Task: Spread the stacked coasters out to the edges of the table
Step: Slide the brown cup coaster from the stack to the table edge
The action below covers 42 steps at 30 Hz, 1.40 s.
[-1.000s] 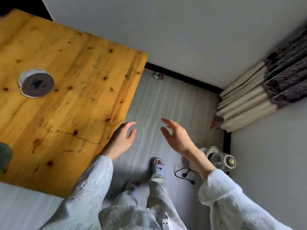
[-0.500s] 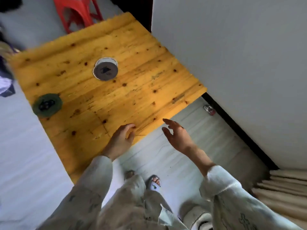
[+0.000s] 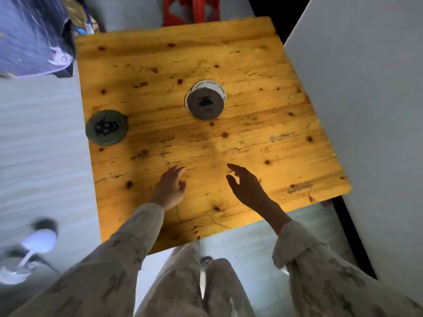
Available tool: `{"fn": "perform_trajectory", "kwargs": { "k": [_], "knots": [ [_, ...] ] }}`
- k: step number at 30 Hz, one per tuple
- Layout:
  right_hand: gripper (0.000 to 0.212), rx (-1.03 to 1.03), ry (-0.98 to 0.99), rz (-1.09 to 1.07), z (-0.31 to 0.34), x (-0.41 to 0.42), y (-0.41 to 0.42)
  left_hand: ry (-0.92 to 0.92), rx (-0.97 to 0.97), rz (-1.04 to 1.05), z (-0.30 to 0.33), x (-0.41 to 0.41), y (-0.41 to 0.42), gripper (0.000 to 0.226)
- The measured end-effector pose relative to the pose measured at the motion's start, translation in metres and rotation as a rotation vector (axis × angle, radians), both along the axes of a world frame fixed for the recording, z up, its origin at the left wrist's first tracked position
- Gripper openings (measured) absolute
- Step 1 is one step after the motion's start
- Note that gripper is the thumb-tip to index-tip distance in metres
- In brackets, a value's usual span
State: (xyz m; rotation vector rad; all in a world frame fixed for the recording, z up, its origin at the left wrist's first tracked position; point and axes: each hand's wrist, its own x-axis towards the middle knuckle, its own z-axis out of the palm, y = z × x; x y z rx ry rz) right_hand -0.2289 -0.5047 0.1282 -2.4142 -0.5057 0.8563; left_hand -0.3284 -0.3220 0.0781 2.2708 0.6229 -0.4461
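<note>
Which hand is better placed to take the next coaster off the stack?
Probably the right hand: open, empty, and more nearly in line with the coaster stack. The left hand sits further left, toward the green coaster.

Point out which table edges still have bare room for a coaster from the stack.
On the wooden table, the far edge by the red stool and the right edge by the white wall are bare. The near edge is free beyond both open hands, left, right. The left edge holds the green coaster; the stack sits mid-table.

Both empty hands (image 3: 170, 187) (image 3: 248, 187) hover over the table (image 3: 251, 145); coasters (image 3: 206, 101) seemingly stacked.
</note>
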Motion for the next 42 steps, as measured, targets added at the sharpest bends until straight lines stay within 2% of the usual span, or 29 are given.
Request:
{"fn": "perform_trajectory", "kwargs": {
  "k": [6, 10, 13, 21, 26, 30, 35, 42],
  "knots": [
    [0.045, -0.108, -0.016, 0.136, -0.027, 0.052, 0.042, 0.234, 0.122, -0.021, -0.033, 0.031, 0.027, 0.078],
    [0.048, -0.161, -0.16, 0.274, -0.046, 0.092, 0.072, 0.263, 0.151, -0.03, -0.045, 0.047, 0.046, 0.109],
    [0.054, -0.21, -0.238, 0.307, -0.059, 0.123, 0.096, 0.292, 0.197, -0.063, -0.053, 0.048, 0.057, 0.119],
    [0.065, -0.318, -0.41, 0.456, -0.089, 0.166, 0.156, 0.333, 0.271, -0.061, -0.057, 0.051, 0.051, 0.116],
    [0.062, -0.393, -0.482, 0.557, -0.099, 0.167, 0.163, 0.357, 0.278, -0.064, -0.054, 0.052, 0.052, 0.115],
    [0.051, -0.428, -0.503, 0.638, -0.099, 0.164, 0.158, 0.361, 0.281, -0.058, -0.056, 0.05, 0.052, 0.115],
    [0.051, -0.376, -0.516, 0.653, -0.086, 0.161, 0.147, 0.37, 0.283, -0.071, -0.055, 0.052, 0.054, 0.114],
    [0.036, -0.332, -0.558, 0.683, -0.073, 0.103, 0.085, 0.399, 0.253, -0.059, -0.054, 0.053, 0.055, 0.115]
  ]
}}
